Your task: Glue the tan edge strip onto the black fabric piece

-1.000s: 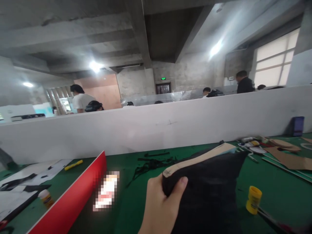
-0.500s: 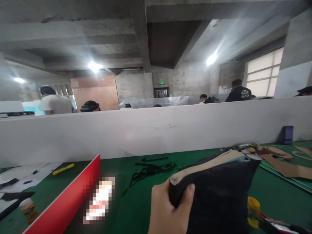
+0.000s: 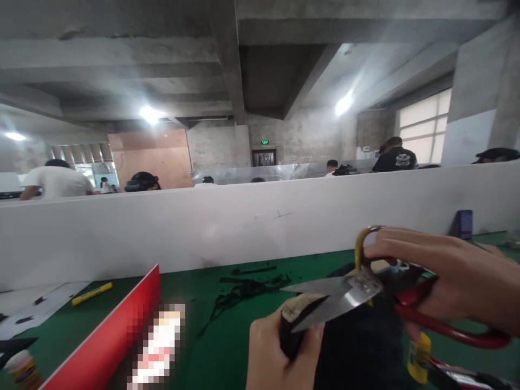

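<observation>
Black fabric piece [image 3: 357, 346], with a tan card strip along its top edge: held upright over the green table [image 3: 227, 346], at the lower middle of the view.

Left hand [image 3: 280, 357]: clamped on the fabric's near upper corner, thumb pressed against the front face.

Right hand [image 3: 450, 281]: just right of the fabric's top edge, fingers closed through and around the handles of the scissors [image 3: 365, 298] (one loop yellowish, the other red).

Scissors: blades parted, tips pointing left, lying across the fabric's top corner just above the left thumb; whether the blades bite into the cloth cannot be told.

Yellow-capped bottle [image 3: 418, 352]: right of the fabric, below the right hand, partly hidden.

Black scraps [image 3: 247, 281]: behind and left of the fabric, on the table.

Red board [image 3: 109, 336]: well left of the fabric, leaning slantwise.

Yellow marker [image 3: 91, 293]: beyond the red board, far left of the fabric.

White partition [image 3: 203, 227]: behind the fabric, along the table's far edge, with other people visible past it.
</observation>
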{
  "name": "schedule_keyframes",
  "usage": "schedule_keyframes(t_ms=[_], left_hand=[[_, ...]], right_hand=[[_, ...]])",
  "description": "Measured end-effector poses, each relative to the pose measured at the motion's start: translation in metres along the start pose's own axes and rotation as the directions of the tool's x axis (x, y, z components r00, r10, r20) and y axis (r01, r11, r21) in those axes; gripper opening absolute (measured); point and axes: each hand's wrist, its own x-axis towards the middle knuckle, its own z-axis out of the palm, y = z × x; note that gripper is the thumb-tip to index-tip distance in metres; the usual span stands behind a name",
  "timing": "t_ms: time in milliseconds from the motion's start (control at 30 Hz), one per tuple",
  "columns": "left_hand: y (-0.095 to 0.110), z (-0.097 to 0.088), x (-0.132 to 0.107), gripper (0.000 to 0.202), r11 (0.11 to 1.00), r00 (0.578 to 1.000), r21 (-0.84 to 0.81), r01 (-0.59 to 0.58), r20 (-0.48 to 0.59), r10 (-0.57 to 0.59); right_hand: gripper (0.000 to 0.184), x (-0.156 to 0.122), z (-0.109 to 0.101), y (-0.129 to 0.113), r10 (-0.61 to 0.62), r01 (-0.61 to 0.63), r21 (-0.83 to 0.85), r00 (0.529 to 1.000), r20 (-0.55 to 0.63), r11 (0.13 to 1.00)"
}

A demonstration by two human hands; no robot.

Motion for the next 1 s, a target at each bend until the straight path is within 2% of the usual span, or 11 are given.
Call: schedule_keyframes(t_ms=[133,267,367,533,733,833,1000], left_hand=[[-0.003,-0.001,-0.001,0.021,0.999,1.0,0.051,-0.02,0.016,0.019],[-0.005,-0.004,-0.002,0.018,0.996,1.0,0.09,-0.013,-0.013,0.015],[-0.004,-0.004,-0.001,0.018,0.997,1.0,0.074,0.007,-0.009,-0.006],[0.001,-0.002,0.0,0.021,0.994,0.996,-0.081,0.073,0.054,-0.069],[0.003,-0.002,-0.001,0.014,0.996,0.996,-0.053,0.075,-0.045,-0.078],[0.003,-0.002,-0.001,0.016,0.999,1.0,-0.029,0.03,-0.007,-0.03],[0.001,-0.002,-0.001,0.019,1.0,1.0,0.001,0.021,-0.015,-0.021]], right_hand=[[0.047,0.016,-0.004,0.0,-0.02,0.02,-0.002,0.985,0.174,1.0],[0.041,0.017,-0.004,-0.003,-0.04,0.026,0.07,0.975,0.218,0.997],[0.041,0.017,-0.002,-0.007,-0.054,0.03,0.118,0.977,0.204,0.993],[0.029,0.017,0.002,-0.011,-0.092,0.066,0.167,0.984,0.153,0.984],[0.032,0.012,0.003,-0.006,-0.08,0.056,0.15,0.984,0.159,0.987],[0.035,0.012,0.003,-0.004,-0.084,0.064,0.122,0.983,0.161,0.99],[0.026,0.008,0.004,-0.004,-0.126,0.122,0.038,0.987,0.1,0.992]])
